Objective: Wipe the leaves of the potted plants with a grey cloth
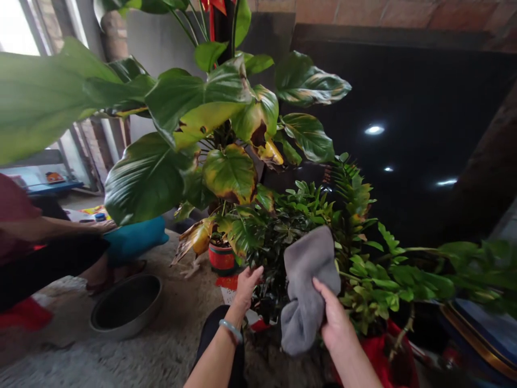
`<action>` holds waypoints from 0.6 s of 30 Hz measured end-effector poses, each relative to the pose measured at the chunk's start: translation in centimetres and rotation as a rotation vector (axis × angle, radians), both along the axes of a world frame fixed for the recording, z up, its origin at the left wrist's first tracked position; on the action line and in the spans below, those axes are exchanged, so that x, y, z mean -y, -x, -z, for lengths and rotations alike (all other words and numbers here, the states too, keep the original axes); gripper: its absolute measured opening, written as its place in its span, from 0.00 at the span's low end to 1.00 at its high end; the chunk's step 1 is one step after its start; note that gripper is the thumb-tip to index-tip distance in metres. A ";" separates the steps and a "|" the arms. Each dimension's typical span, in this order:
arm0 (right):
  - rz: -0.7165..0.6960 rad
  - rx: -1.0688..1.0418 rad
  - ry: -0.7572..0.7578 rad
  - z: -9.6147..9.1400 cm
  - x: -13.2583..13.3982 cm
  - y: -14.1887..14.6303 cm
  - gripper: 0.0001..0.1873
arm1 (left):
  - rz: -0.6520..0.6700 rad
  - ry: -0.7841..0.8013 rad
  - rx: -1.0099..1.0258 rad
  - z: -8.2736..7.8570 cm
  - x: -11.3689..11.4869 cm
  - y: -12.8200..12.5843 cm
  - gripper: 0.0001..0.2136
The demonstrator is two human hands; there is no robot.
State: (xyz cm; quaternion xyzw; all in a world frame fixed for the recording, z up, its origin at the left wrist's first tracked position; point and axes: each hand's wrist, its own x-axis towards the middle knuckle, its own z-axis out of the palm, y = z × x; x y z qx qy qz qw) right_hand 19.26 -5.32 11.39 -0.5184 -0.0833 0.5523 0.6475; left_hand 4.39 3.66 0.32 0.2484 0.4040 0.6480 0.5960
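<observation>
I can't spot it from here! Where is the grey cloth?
In the head view, the grey cloth hangs low and right of centre, gripped by the right hand, in front of the dark-leaved plant and beside the left hand.

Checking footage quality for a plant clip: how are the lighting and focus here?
In the head view, the window is blown out, the ceiling lights glare as white spots, the near leaf at left is blurred, and wide-angle distortion bends the edges.

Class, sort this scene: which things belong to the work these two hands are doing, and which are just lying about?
In the work: grey cloth, right hand, left hand, dark-leaved plant.
Lying about: metal basin, red flowerpot, large-leaved plant.
</observation>
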 end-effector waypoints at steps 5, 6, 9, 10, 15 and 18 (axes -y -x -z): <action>-0.123 -0.005 0.129 2.5 3.5 3.1 0.21 | 0.012 0.032 -0.098 0.3 -0.4 0.1 0.13; -0.153 0.010 0.102 1.8 3.6 3.5 0.22 | 0.026 0.038 -0.098 0.3 -0.4 0.1 0.12; -0.142 0.060 -0.067 -1.2 1.9 3.0 0.26 | 0.058 0.033 -0.094 0.1 0.0 0.0 0.12; -0.093 0.072 -0.110 -2.0 1.0 2.4 0.26 | 0.066 0.026 -0.086 0.0 0.2 0.0 0.12; 0.012 0.094 -0.034 -0.5 -0.8 0.4 0.23 | 0.092 0.015 -0.046 -0.1 0.7 0.0 0.18; -0.090 0.093 0.097 1.8 1.8 1.9 0.22 | 0.085 0.010 -0.116 0.3 0.4 0.3 0.18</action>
